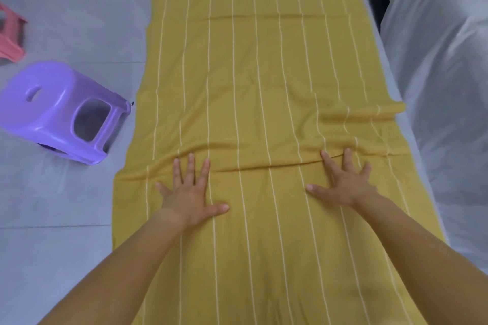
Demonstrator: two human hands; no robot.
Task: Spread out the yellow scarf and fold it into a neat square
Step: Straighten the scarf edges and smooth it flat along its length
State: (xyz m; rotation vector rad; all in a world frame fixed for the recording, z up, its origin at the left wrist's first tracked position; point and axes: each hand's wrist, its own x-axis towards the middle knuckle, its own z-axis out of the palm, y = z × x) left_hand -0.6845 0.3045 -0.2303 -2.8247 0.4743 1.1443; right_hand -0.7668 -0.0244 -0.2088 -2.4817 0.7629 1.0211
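The yellow scarf (253, 66) with thin white stripes lies stretched out lengthwise on the pale floor, running from the near edge of the view to the far edge. Shallow wrinkles cross it about halfway along. My left hand (190, 192) lies flat on the cloth with fingers spread, just below a cross crease. My right hand (343, 182) presses flat on the cloth too, fingers spread, its fingertips at a small fold. Neither hand grips the fabric.
A purple plastic stool (60, 111) lies tipped on its side on the floor (79, 21) left of the scarf. Part of a pink stool (10, 34) shows at the far left edge. White plastic sheeting (443, 60) covers something along the right side.
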